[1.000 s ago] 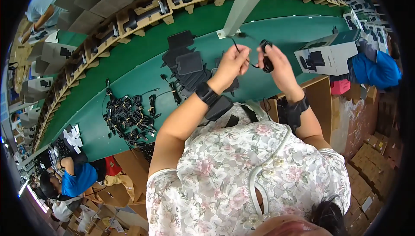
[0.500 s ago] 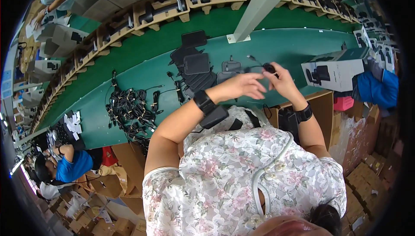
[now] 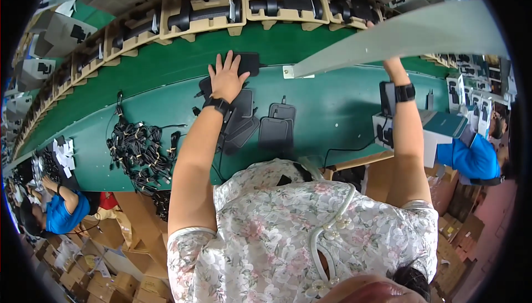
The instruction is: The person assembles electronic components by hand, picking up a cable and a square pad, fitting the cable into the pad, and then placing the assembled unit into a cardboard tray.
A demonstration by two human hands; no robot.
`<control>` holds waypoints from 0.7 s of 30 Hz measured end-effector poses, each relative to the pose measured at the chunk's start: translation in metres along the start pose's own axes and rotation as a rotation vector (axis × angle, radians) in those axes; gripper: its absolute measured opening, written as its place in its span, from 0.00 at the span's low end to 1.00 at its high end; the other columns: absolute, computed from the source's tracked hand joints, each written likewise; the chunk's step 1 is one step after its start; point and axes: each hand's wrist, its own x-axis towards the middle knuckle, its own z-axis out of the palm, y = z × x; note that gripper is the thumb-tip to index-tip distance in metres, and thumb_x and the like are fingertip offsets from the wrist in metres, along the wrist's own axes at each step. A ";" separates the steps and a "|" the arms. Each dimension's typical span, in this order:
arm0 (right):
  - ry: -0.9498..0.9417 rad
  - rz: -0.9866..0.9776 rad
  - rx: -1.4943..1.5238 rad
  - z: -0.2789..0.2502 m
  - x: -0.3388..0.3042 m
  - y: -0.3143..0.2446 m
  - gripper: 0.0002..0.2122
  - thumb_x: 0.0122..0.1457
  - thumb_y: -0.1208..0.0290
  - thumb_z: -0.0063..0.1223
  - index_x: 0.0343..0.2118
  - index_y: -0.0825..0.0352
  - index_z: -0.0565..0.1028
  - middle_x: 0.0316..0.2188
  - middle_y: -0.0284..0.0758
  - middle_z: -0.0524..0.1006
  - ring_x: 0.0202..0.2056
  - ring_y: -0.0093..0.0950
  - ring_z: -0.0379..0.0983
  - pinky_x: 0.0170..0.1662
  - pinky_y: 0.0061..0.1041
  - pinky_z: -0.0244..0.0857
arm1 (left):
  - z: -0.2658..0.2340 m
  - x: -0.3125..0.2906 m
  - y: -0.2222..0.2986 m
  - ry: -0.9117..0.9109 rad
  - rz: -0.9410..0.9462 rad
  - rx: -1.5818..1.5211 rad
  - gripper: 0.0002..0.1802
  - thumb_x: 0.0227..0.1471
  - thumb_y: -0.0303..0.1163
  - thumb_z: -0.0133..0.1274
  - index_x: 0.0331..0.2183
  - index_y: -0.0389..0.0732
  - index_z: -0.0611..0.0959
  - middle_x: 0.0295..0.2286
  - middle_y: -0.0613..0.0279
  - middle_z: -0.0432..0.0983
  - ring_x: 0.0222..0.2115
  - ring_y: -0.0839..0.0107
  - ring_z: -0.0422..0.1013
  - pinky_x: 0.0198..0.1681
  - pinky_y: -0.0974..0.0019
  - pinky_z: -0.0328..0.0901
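My left hand (image 3: 227, 78) lies over a pile of flat black rectangular pads, fingers spread. It is on or just above the far black pad (image 3: 250, 63), next to the conveyor edge; contact is hard to tell. More pads (image 3: 242, 103) fan out under and beside its wrist. To the right of them lie two more flat black pads (image 3: 275, 132), one overlapping the other. My right hand (image 3: 394, 69) reaches far forward to the tray line. A grey post hides most of it, and only fingertips and wrist show. Whether it holds anything is hidden.
Tan moulded trays (image 3: 205, 26) with black devices line the green conveyor. A slanted grey post (image 3: 382, 45) crosses before my right hand. Bundled black cables (image 3: 138, 150) are heaped at left. A white-and-green box (image 3: 443, 125) stands at right. People in blue sit at both sides.
My hands have parted. The left moved forward and left onto the pads; the right, which held a coiled black cable, reached forward behind the post. The view has shifted, and the trays appear moved.
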 end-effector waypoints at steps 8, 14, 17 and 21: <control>-0.233 0.590 -0.079 0.011 0.082 -0.035 0.12 0.55 0.62 0.45 0.39 0.61 0.71 0.17 0.35 0.72 0.20 0.30 0.71 0.24 0.27 0.65 | -0.029 -0.051 0.022 0.036 0.182 -0.113 0.29 0.44 0.43 0.52 0.49 0.48 0.67 0.51 0.58 0.58 0.53 0.57 0.52 0.54 0.46 0.46; -0.387 -0.055 -0.865 0.008 0.077 0.011 0.11 0.52 0.65 0.45 0.36 0.64 0.72 0.21 0.36 0.74 0.24 0.34 0.72 0.27 0.29 0.67 | -0.043 -0.074 0.040 -0.002 0.208 -0.087 0.27 0.44 0.38 0.52 0.49 0.48 0.68 0.50 0.58 0.60 0.51 0.60 0.56 0.54 0.51 0.48; -0.485 -0.272 -0.957 0.010 0.080 0.018 0.10 0.51 0.66 0.45 0.34 0.65 0.71 0.21 0.37 0.74 0.25 0.36 0.73 0.28 0.31 0.67 | -0.047 -0.081 0.038 -0.010 0.213 -0.088 0.26 0.45 0.37 0.51 0.49 0.47 0.68 0.49 0.58 0.61 0.50 0.60 0.57 0.54 0.52 0.50; -0.522 -0.450 -1.091 0.026 0.091 0.038 0.09 0.48 0.71 0.44 0.33 0.61 0.73 0.19 0.36 0.74 0.24 0.34 0.73 0.24 0.30 0.66 | -0.054 -0.088 0.037 -0.023 0.214 -0.140 0.26 0.46 0.35 0.50 0.49 0.47 0.67 0.49 0.58 0.61 0.50 0.61 0.58 0.53 0.54 0.51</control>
